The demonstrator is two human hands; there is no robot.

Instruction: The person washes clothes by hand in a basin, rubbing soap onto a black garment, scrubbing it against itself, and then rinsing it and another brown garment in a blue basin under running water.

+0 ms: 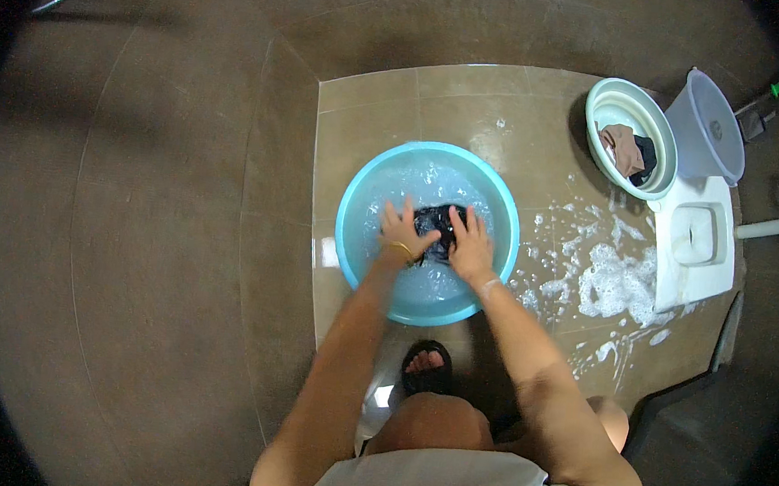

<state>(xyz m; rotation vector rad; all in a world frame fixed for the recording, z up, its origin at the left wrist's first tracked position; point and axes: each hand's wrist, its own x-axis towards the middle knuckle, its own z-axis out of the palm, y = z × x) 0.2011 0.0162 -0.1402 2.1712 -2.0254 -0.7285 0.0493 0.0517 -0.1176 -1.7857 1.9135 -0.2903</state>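
Note:
A light blue plastic basin stands on the tiled floor in front of me, with cloudy, sudsy water in it. In the water lies a bunched dark cloth, wet and between my two hands. My left hand, slightly blurred, is at the cloth's left side with its fingers spread; a yellow bangle circles that wrist. On the cloth's right edge rests my right hand, fingers extended and a little apart, with a pale band at the wrist. Neither hand has its fingers closed round the cloth.
White foam is spread over the floor at the right, beside a white squat toilet. Behind it a pale green basin holds brown and black cloths, next to a translucent bucket. A black slipper is near the blue basin.

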